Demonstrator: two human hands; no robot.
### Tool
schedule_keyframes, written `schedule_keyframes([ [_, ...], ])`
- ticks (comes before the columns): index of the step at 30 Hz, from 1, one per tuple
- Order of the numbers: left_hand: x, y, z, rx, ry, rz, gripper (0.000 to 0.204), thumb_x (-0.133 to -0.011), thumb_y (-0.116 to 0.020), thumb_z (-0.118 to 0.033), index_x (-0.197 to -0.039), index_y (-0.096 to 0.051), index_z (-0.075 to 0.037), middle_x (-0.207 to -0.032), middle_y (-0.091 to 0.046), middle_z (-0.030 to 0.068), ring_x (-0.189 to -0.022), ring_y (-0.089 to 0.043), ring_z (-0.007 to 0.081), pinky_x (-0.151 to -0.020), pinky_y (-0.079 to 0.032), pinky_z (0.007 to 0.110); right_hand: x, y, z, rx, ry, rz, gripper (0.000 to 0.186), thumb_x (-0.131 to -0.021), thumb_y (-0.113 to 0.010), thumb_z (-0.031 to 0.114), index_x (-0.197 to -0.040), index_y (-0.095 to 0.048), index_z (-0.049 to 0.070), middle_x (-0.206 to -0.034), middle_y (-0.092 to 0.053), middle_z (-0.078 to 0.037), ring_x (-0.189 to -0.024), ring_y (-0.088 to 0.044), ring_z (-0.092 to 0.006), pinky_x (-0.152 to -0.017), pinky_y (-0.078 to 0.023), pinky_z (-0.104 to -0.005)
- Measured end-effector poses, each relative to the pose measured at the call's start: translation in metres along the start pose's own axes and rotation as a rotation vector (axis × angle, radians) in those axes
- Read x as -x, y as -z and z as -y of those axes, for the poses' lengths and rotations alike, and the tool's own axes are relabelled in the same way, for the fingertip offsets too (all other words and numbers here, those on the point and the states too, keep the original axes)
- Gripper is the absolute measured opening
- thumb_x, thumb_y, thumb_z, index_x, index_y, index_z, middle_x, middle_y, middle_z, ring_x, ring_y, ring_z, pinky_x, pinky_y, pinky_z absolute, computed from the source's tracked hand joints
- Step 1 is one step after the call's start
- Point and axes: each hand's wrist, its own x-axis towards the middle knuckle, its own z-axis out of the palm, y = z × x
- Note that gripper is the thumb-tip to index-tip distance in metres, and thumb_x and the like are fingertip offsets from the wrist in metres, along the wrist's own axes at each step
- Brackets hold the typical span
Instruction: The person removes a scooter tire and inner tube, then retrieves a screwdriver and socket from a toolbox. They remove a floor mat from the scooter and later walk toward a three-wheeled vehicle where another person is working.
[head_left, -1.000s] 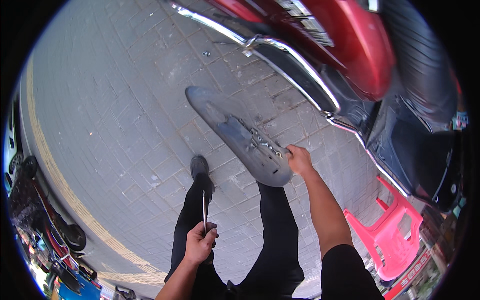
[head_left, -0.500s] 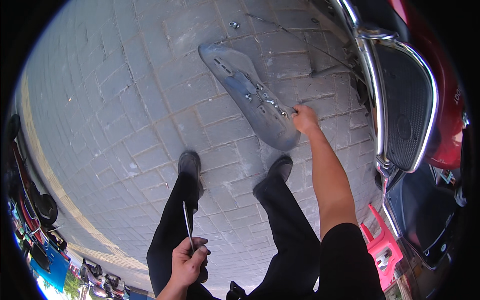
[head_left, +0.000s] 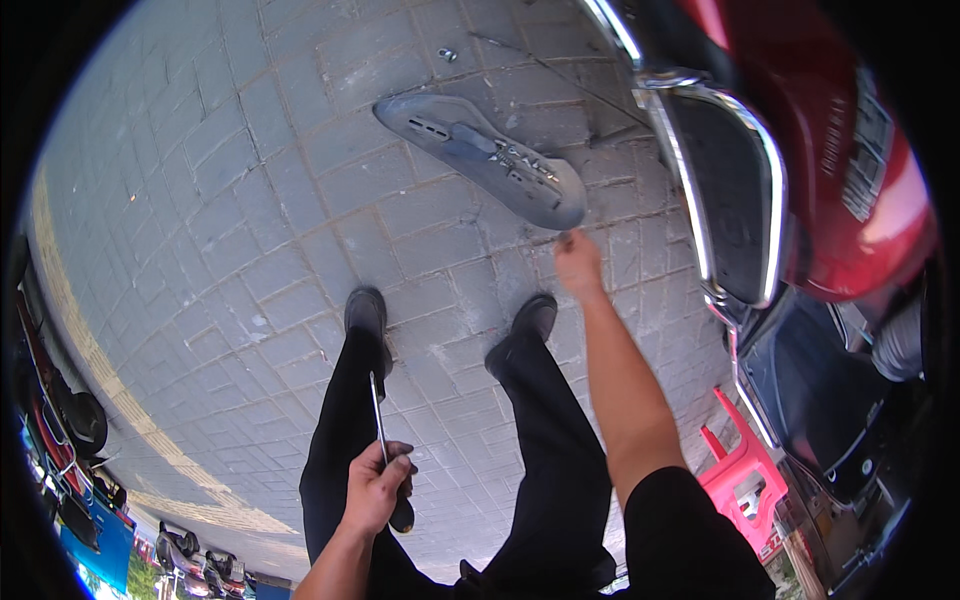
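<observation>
The left hand is clenched around a slim screwdriver with a straight metal shaft, its dark handle showing below the fist. The shaft rises from between thumb and fingers and points away from the body, in front of the left black trouser leg. The right hand reaches forward past the right dark shoe, its fingers curled. Its fingertips are right at the nearer, right-hand end of a long, shallow, round-ended grey tray; whether they grip the rim, touch it or have let go, I cannot tell. The tray appears to lie on the grey block paving, slanting away from those fingertips toward the upper left, well apart from the left hand and the screwdriver. Small metal hardware pieces lie in its middle and right part, too small to identify singly, while dark slots mark its far left part. Beyond the tray, a small shiny metal piece sits on the paving. To the right stands a glossy red motor vehicle with a chrome tubular bar.
</observation>
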Motion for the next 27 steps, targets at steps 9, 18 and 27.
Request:
schedule_keyframes([
  [9, 0.066, -0.021, -0.032, 0.332, -0.129, -0.039, 0.014, -0.095, -0.051, -0.007, -0.103, -0.059, 0.002, -0.081, -0.061, 0.0095, -0.068, -0.06, 0.0164, -0.063, -0.052, 0.03, 0.319, 0.069, 0.14, -0.993, -0.243, 1.088, 0.048, -0.088, -0.069, 0.029, -0.126, -0.054, 0.003, -0.096, -0.063, -0.002, -0.086, -0.059, -0.0106, -0.066, -0.051, -0.0285],
  [18, 0.137, -0.038, -0.071, -0.186, -0.432, 0.044, 0.019, -0.097, -0.055, -0.016, -0.103, -0.063, 0.0, -0.084, -0.063, 0.0043, -0.072, -0.057, 0.0122, -0.065, -0.048, 0.027, 0.377, 0.163, 0.201, -0.771, -0.044, 0.718, 0.022, -0.083, -0.068, 0.019, -0.09, -0.062, -0.001, -0.066, -0.058, -0.004, -0.06, -0.055, -0.0126, -0.057, -0.046, -0.0312],
  [27, 0.197, -0.047, -0.084, -0.2, -0.376, 0.007, 0.02, -0.096, -0.058, -0.016, -0.106, -0.064, 0.0, -0.082, -0.062, 0.003, -0.069, -0.057, 0.0108, -0.063, -0.048, 0.026, 0.387, 0.259, 0.134, -0.623, 0.011, 0.578, 0.02, -0.084, -0.067, 0.018, -0.089, -0.06, 0.0, -0.068, -0.056, -0.003, -0.062, -0.053, -0.0104, -0.056, -0.045, -0.0305],
])
